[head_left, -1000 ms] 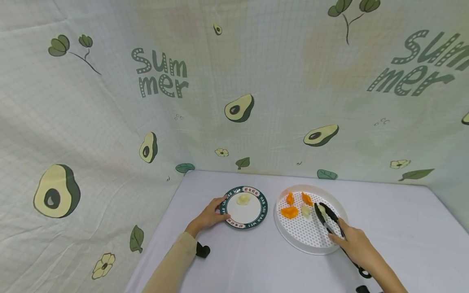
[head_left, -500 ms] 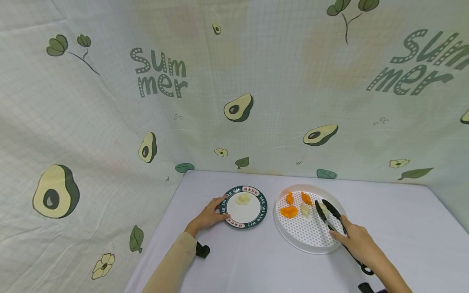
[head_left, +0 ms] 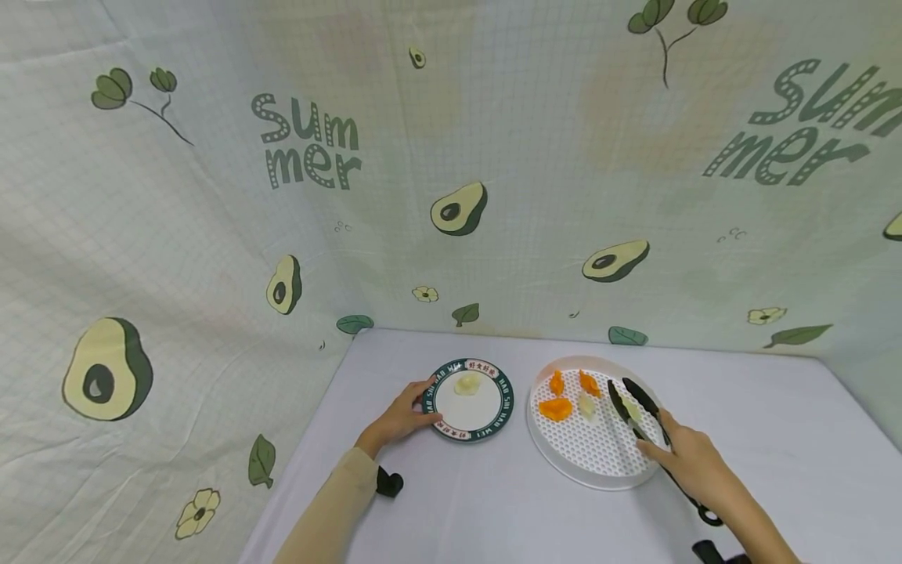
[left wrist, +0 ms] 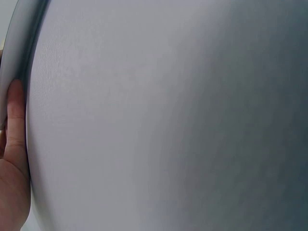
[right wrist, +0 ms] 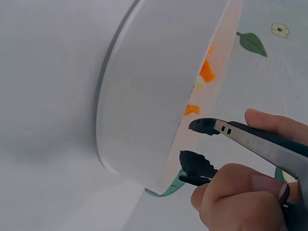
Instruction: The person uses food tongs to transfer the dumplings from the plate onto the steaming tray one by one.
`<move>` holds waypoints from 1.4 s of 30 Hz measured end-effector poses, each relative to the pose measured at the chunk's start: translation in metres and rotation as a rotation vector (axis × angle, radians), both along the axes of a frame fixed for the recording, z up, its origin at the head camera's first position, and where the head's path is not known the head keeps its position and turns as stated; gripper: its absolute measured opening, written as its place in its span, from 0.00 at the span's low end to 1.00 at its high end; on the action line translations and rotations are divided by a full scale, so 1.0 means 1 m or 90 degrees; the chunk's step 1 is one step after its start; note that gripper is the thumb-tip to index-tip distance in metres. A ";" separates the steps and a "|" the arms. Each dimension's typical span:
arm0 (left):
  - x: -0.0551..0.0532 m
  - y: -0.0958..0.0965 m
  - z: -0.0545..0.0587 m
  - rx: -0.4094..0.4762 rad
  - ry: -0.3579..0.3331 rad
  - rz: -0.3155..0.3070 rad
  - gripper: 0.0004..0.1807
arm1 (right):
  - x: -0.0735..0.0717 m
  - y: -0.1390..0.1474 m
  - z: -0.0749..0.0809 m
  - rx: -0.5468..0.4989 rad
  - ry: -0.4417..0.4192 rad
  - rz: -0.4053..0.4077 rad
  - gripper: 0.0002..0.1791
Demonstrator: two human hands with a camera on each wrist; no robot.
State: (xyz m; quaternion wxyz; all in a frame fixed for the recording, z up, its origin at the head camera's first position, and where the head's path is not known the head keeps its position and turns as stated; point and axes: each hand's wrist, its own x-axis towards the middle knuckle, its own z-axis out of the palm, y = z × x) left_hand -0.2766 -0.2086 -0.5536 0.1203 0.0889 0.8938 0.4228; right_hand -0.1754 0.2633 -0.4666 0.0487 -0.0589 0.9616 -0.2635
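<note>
In the head view my left hand [head_left: 398, 417] grips the left edge of a white plate [head_left: 506, 401] with a green patterned rim. A pale yellow lump [head_left: 467, 383] lies on the plate. My right hand [head_left: 694, 464] holds black-tipped tongs [head_left: 619, 403] over a round white tray [head_left: 599, 454] with a perforated floor. The jaws stand apart, and a pale piece [head_left: 633, 409] shows between them on the tray. Another pale piece [head_left: 586, 406] and several orange pieces [head_left: 555, 409] lie to their left. The right wrist view shows the tongs [right wrist: 262, 149] spread beside the tray wall [right wrist: 149, 91].
Both dishes stand on a white-covered table [head_left: 465, 501], the plate left of the tray. Behind rises a hanging cloth [head_left: 528, 157] printed with avocados and "summer". Black wrist gear shows at the left wrist [head_left: 389, 482] and near the right wrist [head_left: 708, 551].
The tongs' jaws, close around a pale piece earlier, have spread apart and shifted slightly right; that piece now lies on the tray. The left hand and plate have stayed still.
</note>
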 end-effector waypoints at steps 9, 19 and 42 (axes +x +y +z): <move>-0.001 0.000 0.000 0.010 -0.002 0.007 0.47 | -0.001 -0.012 0.008 -0.052 -0.004 0.019 0.50; 0.001 -0.002 -0.003 0.014 -0.008 -0.003 0.47 | -0.003 -0.043 0.015 -0.118 0.038 0.069 0.47; -0.002 -0.003 -0.005 0.021 -0.003 0.003 0.46 | -0.034 -0.142 0.005 -0.213 -0.043 0.122 0.48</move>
